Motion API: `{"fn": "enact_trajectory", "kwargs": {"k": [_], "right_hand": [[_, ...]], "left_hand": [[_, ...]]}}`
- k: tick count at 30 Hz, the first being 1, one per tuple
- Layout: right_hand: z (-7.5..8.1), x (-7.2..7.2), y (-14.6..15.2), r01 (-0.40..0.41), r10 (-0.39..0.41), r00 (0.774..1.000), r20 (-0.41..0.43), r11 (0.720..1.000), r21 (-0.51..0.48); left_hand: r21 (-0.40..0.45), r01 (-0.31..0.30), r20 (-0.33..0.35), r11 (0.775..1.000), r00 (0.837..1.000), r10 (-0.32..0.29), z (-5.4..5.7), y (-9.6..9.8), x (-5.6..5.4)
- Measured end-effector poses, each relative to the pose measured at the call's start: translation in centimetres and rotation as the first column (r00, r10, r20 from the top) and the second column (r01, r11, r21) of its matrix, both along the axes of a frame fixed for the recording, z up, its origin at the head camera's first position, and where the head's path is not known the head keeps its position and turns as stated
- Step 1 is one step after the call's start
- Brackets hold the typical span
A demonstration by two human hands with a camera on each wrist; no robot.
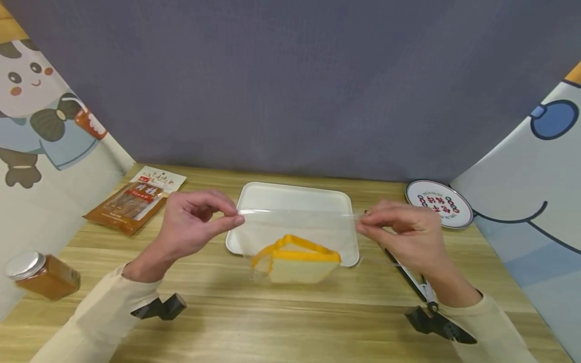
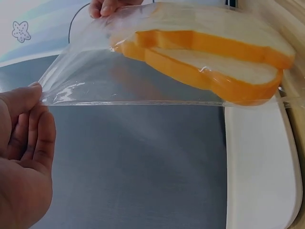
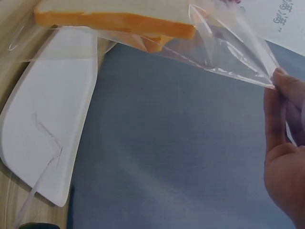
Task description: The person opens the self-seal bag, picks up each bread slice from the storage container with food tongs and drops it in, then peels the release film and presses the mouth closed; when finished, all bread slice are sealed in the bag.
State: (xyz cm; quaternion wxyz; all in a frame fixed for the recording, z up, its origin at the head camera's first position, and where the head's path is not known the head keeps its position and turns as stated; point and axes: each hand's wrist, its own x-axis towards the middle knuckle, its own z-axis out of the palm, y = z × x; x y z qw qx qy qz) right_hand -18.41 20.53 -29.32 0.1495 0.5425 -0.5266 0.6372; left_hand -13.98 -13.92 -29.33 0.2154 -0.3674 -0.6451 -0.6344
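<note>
A clear plastic bag (image 1: 317, 227) hangs stretched between both hands, its upper edge drawn nearly straight. Two bread slices (image 1: 301, 269) with orange-yellow crusts lie tilted in the lower part of the bag. With thumb and fingertips, my left hand (image 1: 195, 222) pinches the bag's left top corner. The opposite corner is pinched by my right hand (image 1: 406, 232), also between thumb and fingers. In the left wrist view the slices (image 2: 209, 57) overlap each other under the shiny film. Behind the bag is a white tray (image 1: 295, 191), partly covered by it in the head view.
A brown spice packet (image 1: 129, 204) lies at the back left, and a silver-lidded jar of orange-brown powder (image 1: 50, 277) lies nearer. At the back right is a white round plate (image 1: 440, 201) with red lettering. A long dark object (image 1: 406, 277) lies partly hidden under the right hand.
</note>
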Motion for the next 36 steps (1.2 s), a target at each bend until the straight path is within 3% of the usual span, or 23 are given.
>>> {"fn": "enact_trajectory", "kwargs": {"k": [6, 12, 14, 16, 24, 31, 33, 36], "right_hand": [[0.4, 1.2, 0.1, -0.072, 0.070, 0.996, -0.048, 0.997, -0.041], [1.3, 2.7, 0.0, -0.182, 0.183, 0.980, -0.077, 0.983, 0.016], [1.5, 3.0, 0.0, -0.210, 0.212, 0.974, -0.080, 0.977, 0.037], [1.6, 3.2, 0.0, -0.230, 0.233, 0.969, -0.083, 0.972, 0.046], [0.3, 2.8, 0.9, -0.152, 0.151, 0.988, 0.014, 0.978, 0.141], [0.0, 2.6, 1.2, -0.219, 0.220, 0.975, 0.000, 0.970, 0.102], [-0.1, 2.2, 1.2, -0.177, 0.178, 0.984, -0.003, 0.979, 0.105], [-0.5, 1.5, 1.3, -0.086, 0.082, 0.996, 0.036, 0.988, 0.131]], "left_hand": [[0.012, 0.186, -0.060, 0.982, 0.981, -0.185, 0.2, -0.3, 0.7], [-0.004, 0.392, -0.069, 0.920, 0.918, -0.391, 0.1, -0.8, 1.9], [-0.020, 0.430, -0.059, 0.902, 0.901, -0.431, 0.0, -0.9, 2.3], [-0.034, 0.443, -0.050, 0.896, 0.894, -0.445, -0.1, -1.0, 2.4], [-0.058, 0.376, 0.019, 0.925, 0.926, -0.376, -0.7, -1.4, 1.7], [-0.067, 0.405, 0.004, 0.912, 0.914, -0.406, -0.6, -1.3, 1.4], [-0.071, 0.369, 0.005, 0.927, 0.929, -0.369, -0.5, -1.3, 1.2], [-0.090, 0.251, 0.038, 0.964, 0.968, -0.248, -0.7, -1.4, 0.4]]}}
